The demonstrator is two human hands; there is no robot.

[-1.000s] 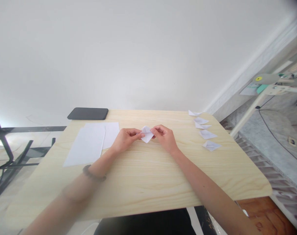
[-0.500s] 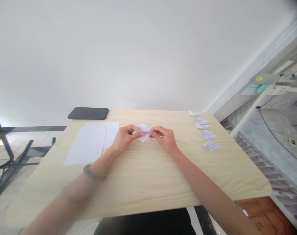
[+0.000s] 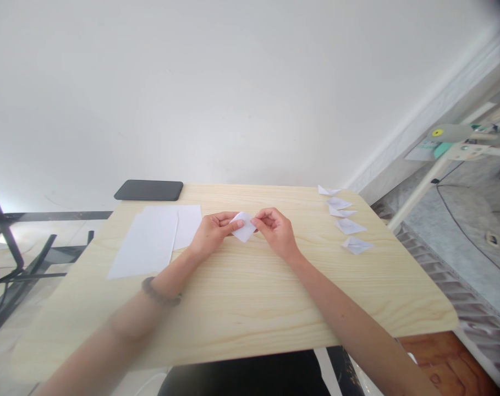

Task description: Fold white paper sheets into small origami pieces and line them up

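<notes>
Wooden table [image 3: 241, 308]: five folded papers [image 3: 349, 225] lie right, blank sheets [image 3: 150, 242] left; left hand [image 3: 210, 234] and right hand [image 3: 276, 231] pinch another half-folded piece [image 3: 243, 228].

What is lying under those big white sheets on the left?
The white sheets lie flat on the wooden table, one overlapping the other. Only bare wood shows around their edges; anything beneath them is covered. The dark phone lies behind them, apart.

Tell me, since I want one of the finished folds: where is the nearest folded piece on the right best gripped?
Grip the nearest folded paper piece by its raised centre ridge, pinching from above. It lies flat on the table, apart from the others, so its thin edges offer little hold.
</notes>
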